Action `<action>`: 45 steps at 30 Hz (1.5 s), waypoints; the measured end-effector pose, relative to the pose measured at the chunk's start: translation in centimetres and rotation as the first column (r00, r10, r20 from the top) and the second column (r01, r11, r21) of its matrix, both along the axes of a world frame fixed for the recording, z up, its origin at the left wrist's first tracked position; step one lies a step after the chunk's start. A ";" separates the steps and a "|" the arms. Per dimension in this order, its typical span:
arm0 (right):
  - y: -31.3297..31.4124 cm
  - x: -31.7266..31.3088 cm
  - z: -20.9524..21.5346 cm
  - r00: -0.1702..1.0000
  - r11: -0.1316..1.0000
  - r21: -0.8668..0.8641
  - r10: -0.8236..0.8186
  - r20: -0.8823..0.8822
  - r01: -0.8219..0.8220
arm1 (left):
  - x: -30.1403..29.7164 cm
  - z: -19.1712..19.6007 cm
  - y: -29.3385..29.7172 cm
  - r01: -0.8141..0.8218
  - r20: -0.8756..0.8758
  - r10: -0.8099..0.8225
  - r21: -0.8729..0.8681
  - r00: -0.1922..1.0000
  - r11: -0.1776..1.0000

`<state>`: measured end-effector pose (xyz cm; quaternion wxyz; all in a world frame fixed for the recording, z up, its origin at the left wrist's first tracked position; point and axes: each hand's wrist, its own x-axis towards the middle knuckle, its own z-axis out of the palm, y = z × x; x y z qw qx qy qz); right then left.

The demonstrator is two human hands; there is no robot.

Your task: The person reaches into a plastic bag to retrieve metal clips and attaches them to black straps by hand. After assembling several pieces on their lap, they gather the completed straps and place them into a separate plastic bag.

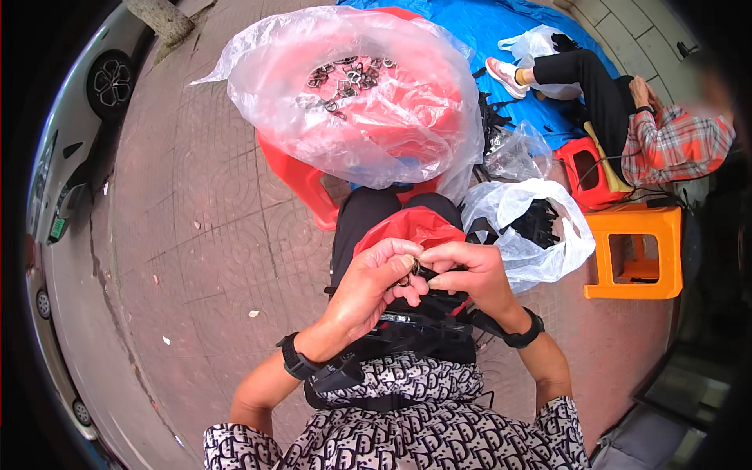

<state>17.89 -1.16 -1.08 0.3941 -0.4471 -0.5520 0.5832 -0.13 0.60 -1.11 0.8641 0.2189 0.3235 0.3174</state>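
Above my lap, my two hands meet. My left hand [368,286] pinches a small metal clasp [414,267], its fingers partly curled beneath. Close against it, my right hand [479,270] grips a short black strap [428,272] between thumb and fingers. The strap's end touches the clasp; whether it passes through the clasp is too small to tell. A red plastic bag [407,225] lies over my thighs under the hands. Several loose metal clasps [356,77] rest ahead on clear plastic sheeting [266,86] spread over a red stool [294,176].
Right of my knees stands a white plastic bag [568,235] of black straps [536,223], beside an orange stool [677,254]. A seated person [666,145] is at the far right, near a blue tarp [462,19]. Parked cars [70,149] line the left edge.
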 end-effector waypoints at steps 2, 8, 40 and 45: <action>-0.1 -0.2 0.1 1.000 0.999 0.037 -0.006 0.026 0.005 | 0.0 0.0 -0.2 0.003 -0.010 -0.003 0.011 1.000 1.000; 0.0 -0.1 -0.1 1.000 1.000 0.007 0.029 -0.013 -0.029 | 0.9 -0.2 -0.5 0.002 -0.155 0.021 0.146 0.988 0.989; -2.9 1.2 -0.2 0.981 0.949 -0.282 -0.169 -0.091 0.137 | 0.7 0.9 -1.6 -0.002 -0.196 0.054 0.256 0.979 0.967; -1.6 1.1 -0.5 0.949 0.939 -0.345 -0.112 -0.295 0.003 | 1.7 1.5 -1.6 0.150 -0.254 -0.070 0.315 0.965 0.937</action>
